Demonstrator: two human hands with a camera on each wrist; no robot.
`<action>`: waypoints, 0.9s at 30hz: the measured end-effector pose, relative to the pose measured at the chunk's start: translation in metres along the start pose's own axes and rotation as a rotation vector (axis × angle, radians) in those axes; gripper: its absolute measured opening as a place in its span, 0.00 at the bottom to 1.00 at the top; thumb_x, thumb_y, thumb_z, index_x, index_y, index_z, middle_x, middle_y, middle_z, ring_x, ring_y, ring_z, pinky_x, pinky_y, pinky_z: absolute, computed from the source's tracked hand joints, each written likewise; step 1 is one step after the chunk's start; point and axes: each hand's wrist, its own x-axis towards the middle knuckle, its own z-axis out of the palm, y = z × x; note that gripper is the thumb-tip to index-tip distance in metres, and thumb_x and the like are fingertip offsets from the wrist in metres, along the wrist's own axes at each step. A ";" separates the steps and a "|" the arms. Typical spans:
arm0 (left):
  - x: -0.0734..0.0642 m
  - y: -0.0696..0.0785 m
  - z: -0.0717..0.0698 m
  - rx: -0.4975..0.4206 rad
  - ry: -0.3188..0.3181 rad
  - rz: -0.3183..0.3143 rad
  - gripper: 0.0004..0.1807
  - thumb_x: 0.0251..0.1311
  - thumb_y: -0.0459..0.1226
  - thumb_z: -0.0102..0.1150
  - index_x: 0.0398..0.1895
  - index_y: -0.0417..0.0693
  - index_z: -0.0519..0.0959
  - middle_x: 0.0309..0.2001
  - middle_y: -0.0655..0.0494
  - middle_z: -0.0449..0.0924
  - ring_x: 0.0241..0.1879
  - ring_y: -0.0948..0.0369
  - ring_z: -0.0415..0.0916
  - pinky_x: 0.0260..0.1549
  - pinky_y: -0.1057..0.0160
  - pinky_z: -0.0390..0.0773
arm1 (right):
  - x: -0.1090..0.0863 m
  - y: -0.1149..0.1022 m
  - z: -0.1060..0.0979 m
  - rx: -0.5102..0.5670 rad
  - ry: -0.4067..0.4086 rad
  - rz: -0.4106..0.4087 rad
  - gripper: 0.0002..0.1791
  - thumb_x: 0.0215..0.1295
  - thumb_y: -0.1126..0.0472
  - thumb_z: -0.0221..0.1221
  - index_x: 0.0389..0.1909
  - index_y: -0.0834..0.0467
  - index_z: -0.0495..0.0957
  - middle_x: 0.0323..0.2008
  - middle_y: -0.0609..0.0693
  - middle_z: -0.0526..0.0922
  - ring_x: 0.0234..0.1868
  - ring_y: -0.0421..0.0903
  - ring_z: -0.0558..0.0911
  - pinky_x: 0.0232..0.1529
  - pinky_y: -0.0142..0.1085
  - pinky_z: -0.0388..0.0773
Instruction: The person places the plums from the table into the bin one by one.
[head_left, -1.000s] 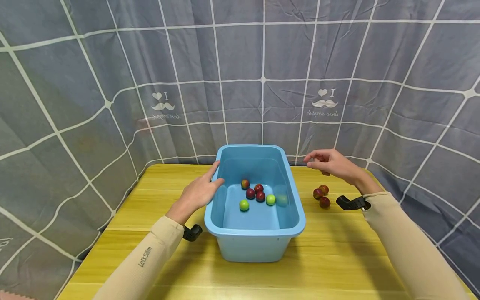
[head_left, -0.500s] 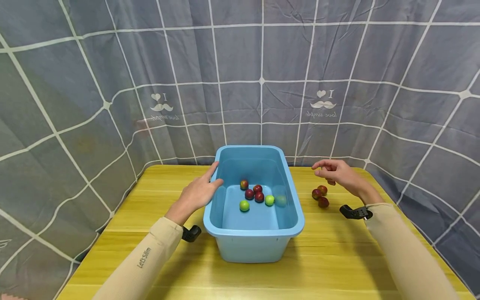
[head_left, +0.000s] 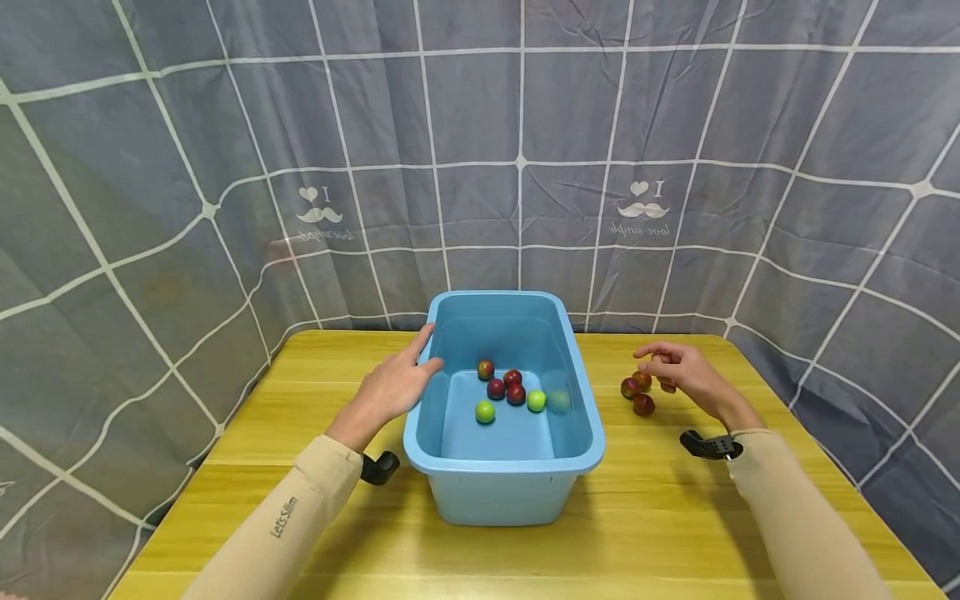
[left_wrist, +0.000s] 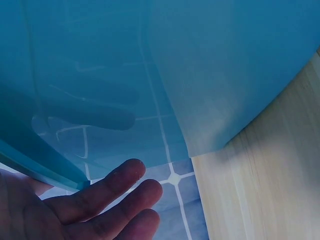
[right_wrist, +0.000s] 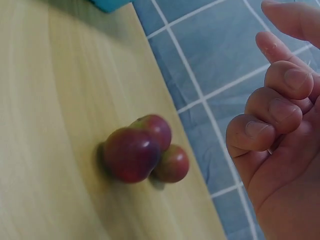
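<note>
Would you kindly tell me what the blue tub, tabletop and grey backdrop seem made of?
The blue tub looks like smooth, semi-gloss moulded plastic, judging by its rounded rim and soft sheen. The tabletop, satin-looking with wood grain, could be timber or laminate. The grey backdrop, mostly matt, seems thin fabric or plastic sheeting, given its creases.

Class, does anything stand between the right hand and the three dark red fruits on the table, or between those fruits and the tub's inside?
Nothing visible stands between the right hand and the dark red fruits. Between the fruits and the inside of the blue tub, its raised right wall does.
</note>
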 end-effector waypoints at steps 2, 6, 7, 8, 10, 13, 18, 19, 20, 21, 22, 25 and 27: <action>0.000 0.000 0.000 -0.003 0.002 0.004 0.39 0.71 0.59 0.37 0.82 0.72 0.40 0.75 0.44 0.63 0.63 0.39 0.73 0.47 0.40 0.77 | -0.002 0.005 0.000 0.008 0.009 0.011 0.18 0.72 0.55 0.60 0.56 0.61 0.76 0.28 0.44 0.77 0.22 0.50 0.62 0.28 0.44 0.67; 0.000 0.000 0.001 -0.005 0.009 0.009 0.39 0.71 0.59 0.37 0.82 0.71 0.41 0.75 0.44 0.64 0.63 0.38 0.73 0.47 0.39 0.77 | -0.006 0.015 0.000 0.039 0.026 0.027 0.18 0.72 0.55 0.60 0.56 0.60 0.76 0.27 0.45 0.73 0.22 0.50 0.61 0.28 0.43 0.65; 0.000 0.000 0.001 -0.006 0.009 0.009 0.39 0.71 0.59 0.37 0.82 0.71 0.41 0.75 0.44 0.64 0.63 0.38 0.73 0.47 0.39 0.77 | -0.006 0.017 0.000 0.045 0.030 0.028 0.17 0.72 0.55 0.60 0.55 0.60 0.76 0.25 0.45 0.72 0.21 0.49 0.61 0.28 0.44 0.64; -0.001 0.000 0.001 -0.006 0.010 0.008 0.39 0.71 0.59 0.37 0.82 0.71 0.41 0.75 0.44 0.64 0.63 0.38 0.73 0.47 0.39 0.78 | -0.007 0.020 0.000 0.051 0.032 0.029 0.18 0.72 0.56 0.60 0.56 0.62 0.76 0.24 0.46 0.71 0.21 0.49 0.61 0.27 0.44 0.64; -0.001 0.000 0.000 -0.006 0.010 0.007 0.39 0.71 0.59 0.37 0.82 0.71 0.41 0.75 0.44 0.64 0.63 0.38 0.73 0.47 0.39 0.77 | -0.008 0.025 0.001 0.053 0.038 0.033 0.20 0.72 0.57 0.60 0.57 0.66 0.74 0.23 0.46 0.69 0.21 0.48 0.62 0.27 0.44 0.64; -0.001 0.000 0.000 -0.007 0.009 0.004 0.39 0.71 0.59 0.37 0.82 0.70 0.41 0.75 0.44 0.64 0.63 0.39 0.73 0.48 0.39 0.77 | -0.009 0.033 0.001 0.045 0.046 0.046 0.25 0.72 0.57 0.60 0.60 0.71 0.71 0.22 0.45 0.67 0.21 0.47 0.62 0.27 0.45 0.63; 0.000 0.000 0.000 -0.008 0.004 0.002 0.39 0.71 0.59 0.37 0.82 0.70 0.41 0.75 0.44 0.64 0.63 0.39 0.74 0.47 0.40 0.78 | -0.011 0.045 0.003 0.054 0.072 0.076 0.27 0.71 0.56 0.62 0.61 0.71 0.71 0.20 0.44 0.65 0.20 0.45 0.62 0.26 0.46 0.59; 0.000 0.000 0.000 -0.008 0.003 0.000 0.39 0.71 0.59 0.37 0.82 0.70 0.41 0.75 0.44 0.64 0.63 0.39 0.74 0.46 0.40 0.78 | -0.012 0.047 0.003 0.063 0.072 0.078 0.27 0.71 0.56 0.61 0.61 0.71 0.71 0.20 0.44 0.64 0.20 0.45 0.62 0.25 0.46 0.58; 0.000 0.000 0.000 -0.008 0.002 0.000 0.39 0.71 0.59 0.37 0.82 0.70 0.41 0.75 0.44 0.64 0.62 0.39 0.74 0.46 0.41 0.78 | -0.012 0.050 0.004 0.082 0.071 0.082 0.26 0.71 0.57 0.61 0.61 0.71 0.70 0.19 0.44 0.63 0.20 0.46 0.61 0.24 0.46 0.57; 0.000 0.000 0.000 -0.007 0.002 -0.001 0.39 0.71 0.59 0.37 0.82 0.71 0.41 0.75 0.44 0.64 0.62 0.39 0.75 0.46 0.41 0.78 | -0.012 0.052 0.004 0.105 0.072 0.085 0.25 0.71 0.58 0.61 0.60 0.71 0.70 0.19 0.44 0.63 0.19 0.47 0.60 0.24 0.46 0.56; 0.000 0.000 0.000 -0.007 0.001 -0.002 0.39 0.71 0.59 0.37 0.82 0.71 0.41 0.74 0.44 0.64 0.62 0.40 0.75 0.45 0.41 0.78 | -0.013 0.054 0.005 0.123 0.074 0.086 0.25 0.70 0.59 0.61 0.60 0.71 0.70 0.18 0.44 0.62 0.19 0.49 0.59 0.24 0.46 0.55; -0.001 0.000 0.000 -0.010 -0.001 -0.006 0.39 0.71 0.59 0.37 0.82 0.71 0.41 0.75 0.44 0.64 0.62 0.40 0.74 0.46 0.41 0.78 | -0.015 0.059 0.007 0.145 0.065 0.083 0.25 0.71 0.61 0.60 0.61 0.72 0.69 0.17 0.44 0.62 0.18 0.52 0.56 0.20 0.43 0.56; -0.001 0.000 0.000 -0.015 -0.003 -0.008 0.39 0.71 0.59 0.37 0.82 0.71 0.41 0.75 0.44 0.63 0.63 0.39 0.74 0.47 0.40 0.78 | -0.016 0.062 0.009 0.170 0.071 0.097 0.25 0.71 0.61 0.61 0.61 0.72 0.69 0.16 0.44 0.63 0.18 0.54 0.55 0.21 0.45 0.55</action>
